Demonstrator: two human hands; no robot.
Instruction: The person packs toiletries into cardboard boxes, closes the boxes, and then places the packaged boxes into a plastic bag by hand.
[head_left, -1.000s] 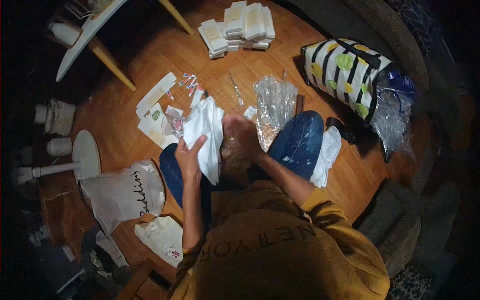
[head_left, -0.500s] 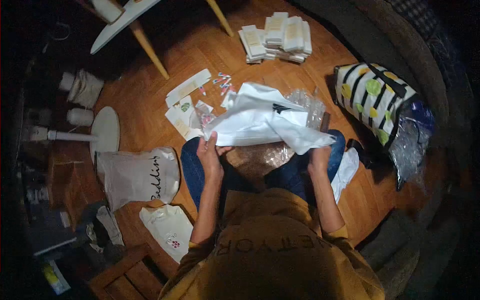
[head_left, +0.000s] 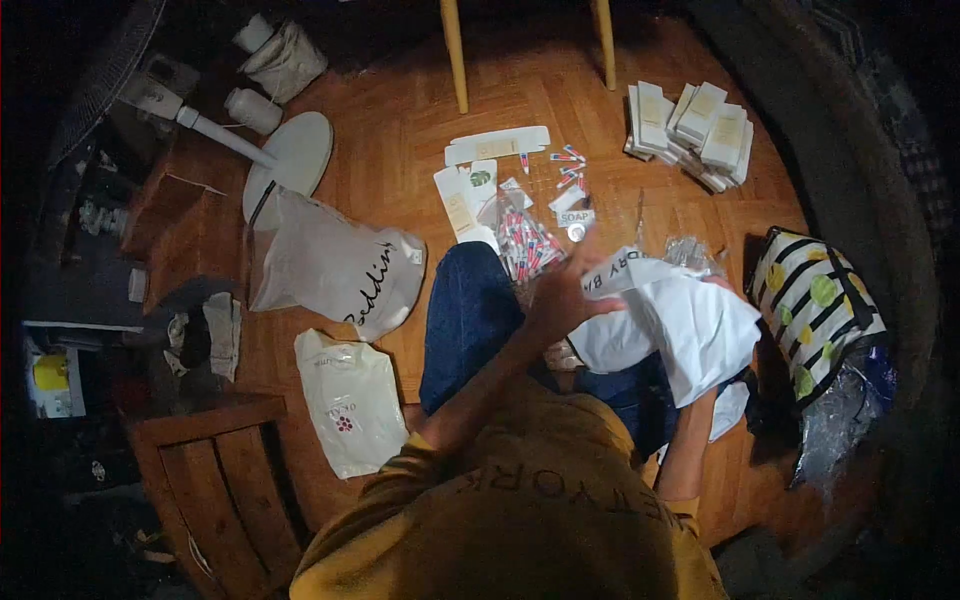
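The wooden floor (head_left: 385, 150) bears a clear pouch (head_left: 510, 215) of tubes (head_left: 530, 250); left hand (head_left: 562, 300) spread, right hand (head_left: 698, 408) holding white bag (head_left: 695, 325).

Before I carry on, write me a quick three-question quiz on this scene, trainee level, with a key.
1. Multiple choice: where are the white boxes?
A) Piled on the floor
B) In the left hand
C) On the person's lap

2. True or false: the striped bag lies to the right of the white bag being handled.

3. Fill in the blank: the pale bag near the round white base is printed with the word "____".

Key: 1. A; 2. True; 3. Bedding
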